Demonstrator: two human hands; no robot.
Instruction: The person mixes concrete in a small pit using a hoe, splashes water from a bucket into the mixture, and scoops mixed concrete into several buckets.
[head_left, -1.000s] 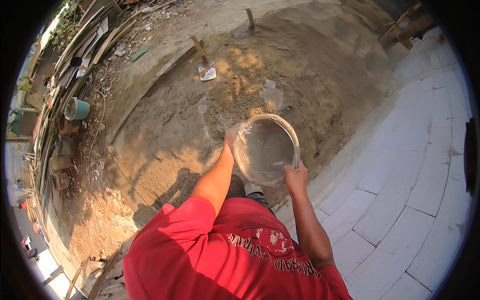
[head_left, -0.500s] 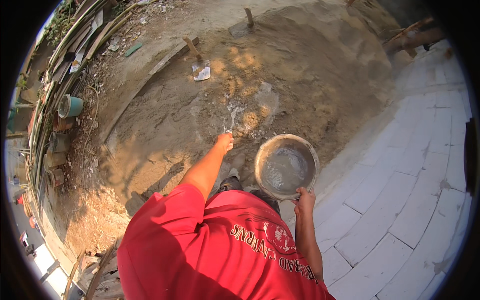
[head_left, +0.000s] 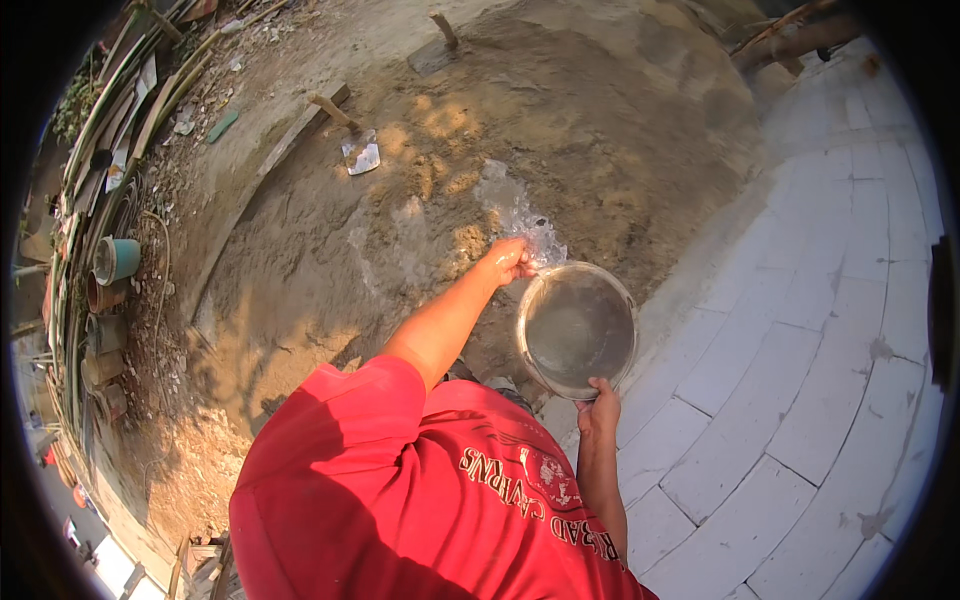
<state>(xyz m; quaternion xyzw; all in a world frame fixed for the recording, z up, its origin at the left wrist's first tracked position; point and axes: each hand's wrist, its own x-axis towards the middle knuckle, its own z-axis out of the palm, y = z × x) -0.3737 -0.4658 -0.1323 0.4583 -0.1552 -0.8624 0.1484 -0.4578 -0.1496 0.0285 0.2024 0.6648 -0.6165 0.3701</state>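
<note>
The right hand (head_left: 599, 405), fingers closed on the near rim, holds a round basin (head_left: 525, 345) above the dirt ground (head_left: 300, 250), while the left hand (head_left: 511, 261), fingers half-open and empty, is beside the far-left rim near splashing water (head_left: 541, 238).

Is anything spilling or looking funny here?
Yes! Water is splashing beside the left hand, outside the round tub that the right hand grips by its rim. It looks odd because it's a shiny, messy burst over the dull brown ground.
</note>
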